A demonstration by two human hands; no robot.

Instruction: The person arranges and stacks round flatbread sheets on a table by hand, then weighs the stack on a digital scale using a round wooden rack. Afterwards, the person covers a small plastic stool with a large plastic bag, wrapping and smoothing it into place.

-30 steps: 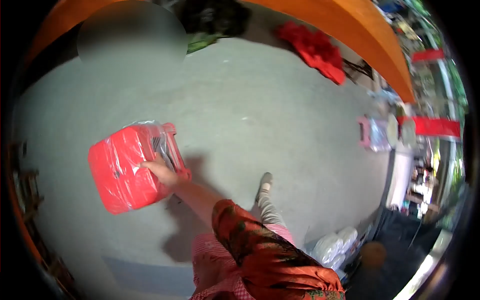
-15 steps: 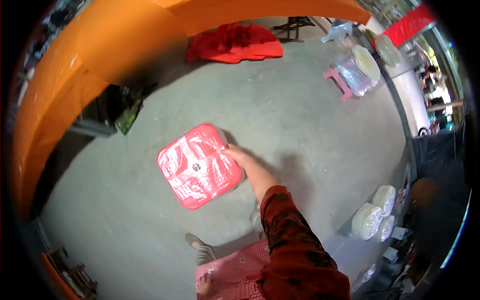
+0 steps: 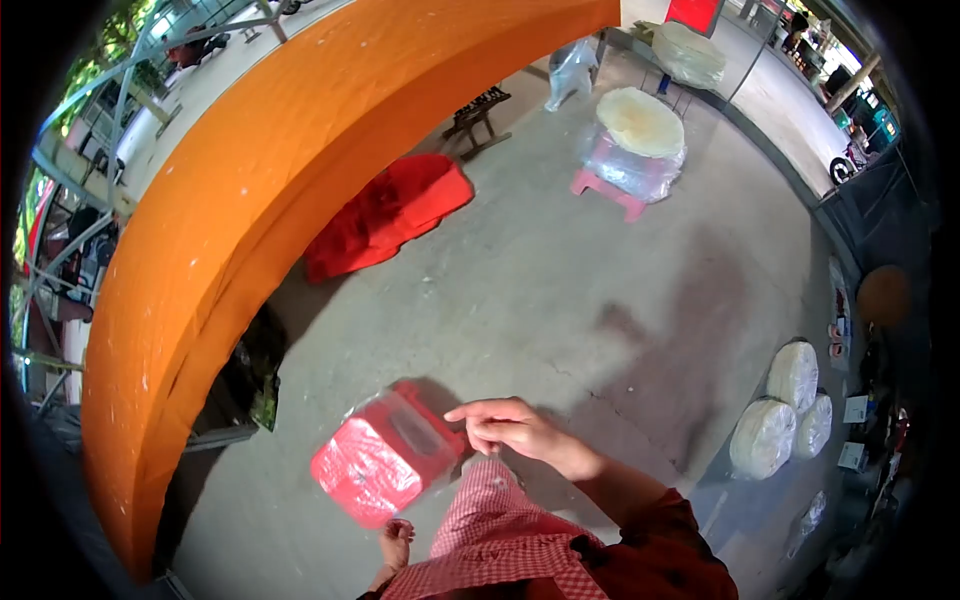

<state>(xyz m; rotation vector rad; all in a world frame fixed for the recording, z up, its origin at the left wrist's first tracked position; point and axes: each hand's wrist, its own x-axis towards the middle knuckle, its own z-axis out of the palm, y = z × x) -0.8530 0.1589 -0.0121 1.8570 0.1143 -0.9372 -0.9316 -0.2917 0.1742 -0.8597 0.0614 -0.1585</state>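
Observation:
A red plastic stool, its seat wrapped in clear shiny film, stands tilted in view on the floor before me. My right hand hovers just right of the stool's legs, index finger stretched out and the others partly bent, holding nothing. Whether a fingertip touches the stool, I cannot tell. Low in the view, near the seat's lower edge, my left hand hangs with loosely bent fingers and nothing visible in it. A pink checked apron covers my front.
An orange curved barrier runs along the left. Red cloth lies beside it. Farther off, a pink stool bears a plastic bag and a pale round stack. Wrapped round white packs stand at right.
My right hand has let go of the red stool's edge and lifted away. The view has turned; the stool now appears lower, with its side and legs showing.

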